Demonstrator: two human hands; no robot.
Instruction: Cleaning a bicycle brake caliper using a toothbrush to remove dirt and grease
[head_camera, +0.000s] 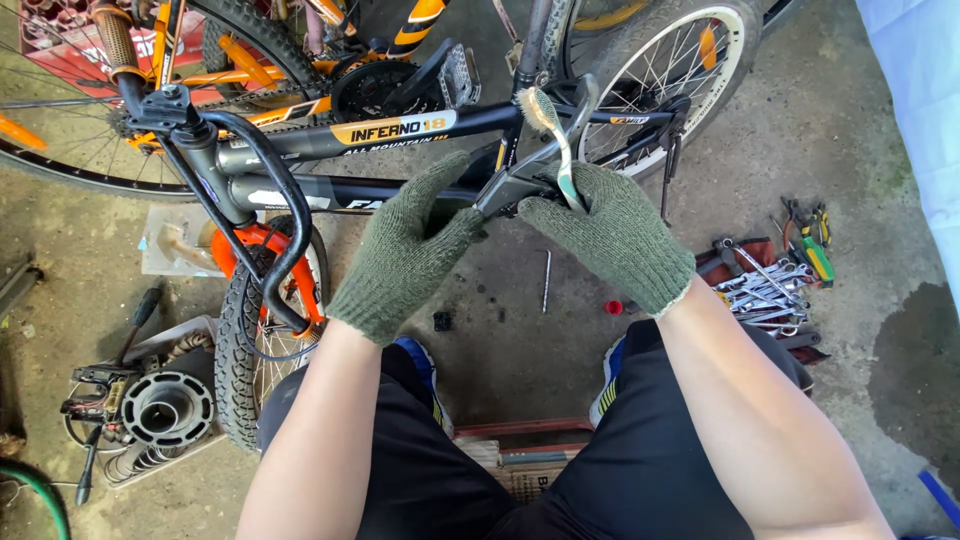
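Both my hands wear dark green knit gloves. My left hand (400, 255) grips a black metal part (505, 188) low on the black bicycle frame (400, 140), beside the down tube. My right hand (612, 235) holds a worn toothbrush (553, 130) with a green-white handle, bristles up near the seat tube. The bicycle stands in front of me, front wheel (250, 340) at lower left, rear wheel (660, 70) at upper right.
A set of wrenches (765, 290) and pliers (812, 240) lies on the concrete floor to the right. Bike parts on cardboard (160, 410) sit at lower left. A metal rod (546, 280) and small red cap (613, 307) lie between my knees. Another orange bicycle (250, 60) stands behind.
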